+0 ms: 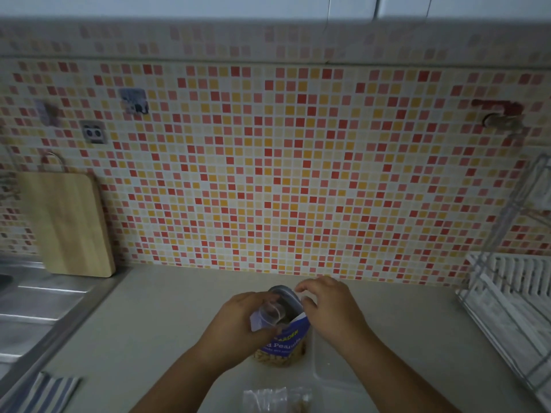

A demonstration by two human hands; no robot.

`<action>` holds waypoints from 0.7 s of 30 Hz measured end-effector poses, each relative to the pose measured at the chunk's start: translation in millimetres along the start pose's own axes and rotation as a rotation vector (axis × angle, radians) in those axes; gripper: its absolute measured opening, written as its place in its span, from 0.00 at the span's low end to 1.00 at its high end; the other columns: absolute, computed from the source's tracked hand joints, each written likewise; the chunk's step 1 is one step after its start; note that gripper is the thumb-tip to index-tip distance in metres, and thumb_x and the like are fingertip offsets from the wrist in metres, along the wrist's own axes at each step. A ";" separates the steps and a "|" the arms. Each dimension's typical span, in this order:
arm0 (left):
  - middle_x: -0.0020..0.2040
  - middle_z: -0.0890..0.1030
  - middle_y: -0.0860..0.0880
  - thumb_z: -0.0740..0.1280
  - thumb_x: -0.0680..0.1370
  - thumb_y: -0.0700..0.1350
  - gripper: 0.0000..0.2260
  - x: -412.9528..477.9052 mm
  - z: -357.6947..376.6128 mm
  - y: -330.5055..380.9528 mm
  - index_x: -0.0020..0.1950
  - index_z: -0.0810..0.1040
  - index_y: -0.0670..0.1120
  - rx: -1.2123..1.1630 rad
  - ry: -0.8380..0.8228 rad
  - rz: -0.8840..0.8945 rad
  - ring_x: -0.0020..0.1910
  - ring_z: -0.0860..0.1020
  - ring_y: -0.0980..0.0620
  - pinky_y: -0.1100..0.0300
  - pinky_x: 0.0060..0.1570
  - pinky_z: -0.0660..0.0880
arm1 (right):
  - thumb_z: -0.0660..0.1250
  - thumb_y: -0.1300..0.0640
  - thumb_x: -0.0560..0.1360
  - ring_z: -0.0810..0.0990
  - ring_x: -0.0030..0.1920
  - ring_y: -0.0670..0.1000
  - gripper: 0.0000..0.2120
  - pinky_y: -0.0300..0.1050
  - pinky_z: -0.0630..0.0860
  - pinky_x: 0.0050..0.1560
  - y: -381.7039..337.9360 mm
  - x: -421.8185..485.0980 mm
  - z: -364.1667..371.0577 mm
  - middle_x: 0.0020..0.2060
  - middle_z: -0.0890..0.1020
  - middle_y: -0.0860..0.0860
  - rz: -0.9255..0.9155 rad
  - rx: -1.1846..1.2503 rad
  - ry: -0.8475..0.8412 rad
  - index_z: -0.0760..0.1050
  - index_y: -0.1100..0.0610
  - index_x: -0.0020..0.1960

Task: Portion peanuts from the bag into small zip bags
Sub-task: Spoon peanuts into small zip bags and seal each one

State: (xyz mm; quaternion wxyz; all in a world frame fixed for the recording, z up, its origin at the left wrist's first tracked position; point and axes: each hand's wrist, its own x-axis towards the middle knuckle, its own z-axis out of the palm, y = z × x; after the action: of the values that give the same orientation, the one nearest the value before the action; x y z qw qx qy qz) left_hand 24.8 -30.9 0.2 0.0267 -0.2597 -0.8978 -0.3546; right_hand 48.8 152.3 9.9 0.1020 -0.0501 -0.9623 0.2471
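A blue peanut bag (286, 342) stands upright on the beige counter (149, 338), with peanuts showing through its clear lower part. My left hand (238, 326) grips the bag's upper left side and holds a small clear plastic cup (272, 312) at the open mouth. My right hand (328, 308) hovers at the bag's upper right edge, fingers curled and apart, with nothing clearly held. Small clear zip bags (277, 399) lie at the near edge; one seems to hold some peanuts.
A steel sink (32, 299) lies at the left, with a wooden cutting board (68, 225) leaning on the mosaic tile wall. A striped cloth (44, 391) sits at the near left. A white wire dish rack (512, 305) stands at the right.
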 end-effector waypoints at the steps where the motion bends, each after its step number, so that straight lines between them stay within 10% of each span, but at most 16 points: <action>1: 0.55 0.74 0.63 0.72 0.71 0.51 0.20 1.0 0.3 -1.0 0.62 0.74 0.57 -0.007 -0.007 -0.015 0.53 0.70 0.61 0.68 0.54 0.63 | 0.61 0.53 0.78 0.74 0.59 0.52 0.14 0.43 0.72 0.56 3.6 4.9 1.1 0.59 0.77 0.49 0.041 -0.118 -0.063 0.74 0.46 0.62; 6: 0.51 0.76 0.64 0.72 0.71 0.52 0.18 7.8 0.2 -6.3 0.60 0.75 0.57 -0.035 -0.031 -0.065 0.50 0.75 0.61 0.62 0.56 0.73 | 0.68 0.57 0.74 0.78 0.50 0.53 0.16 0.42 0.71 0.48 1.6 30.9 6.4 0.54 0.80 0.54 0.214 -0.417 -0.409 0.75 0.57 0.61; 12: 0.56 0.79 0.56 0.68 0.74 0.53 0.19 21.4 1.1 -18.3 0.64 0.73 0.53 -0.003 -0.004 -0.103 0.49 0.75 0.60 0.69 0.51 0.69 | 0.63 0.63 0.75 0.73 0.48 0.54 0.13 0.45 0.67 0.43 -12.6 23.7 -1.1 0.54 0.77 0.57 -0.030 -0.406 -0.197 0.69 0.59 0.59; 21: 0.60 0.79 0.52 0.67 0.75 0.53 0.19 34.8 6.7 -24.4 0.65 0.72 0.52 0.039 -0.028 -0.163 0.48 0.73 0.58 0.67 0.49 0.69 | 0.62 0.61 0.77 0.73 0.58 0.58 0.16 0.48 0.72 0.57 -17.5 30.7 23.9 0.57 0.75 0.58 -0.110 -0.547 -0.351 0.73 0.57 0.64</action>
State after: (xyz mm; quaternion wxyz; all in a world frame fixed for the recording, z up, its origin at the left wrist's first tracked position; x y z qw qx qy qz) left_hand -16.2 -26.0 -11.9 -0.0099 -0.1903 -0.9230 -0.3344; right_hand 12.8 130.4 3.1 -0.0697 0.0196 -0.9971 -0.0215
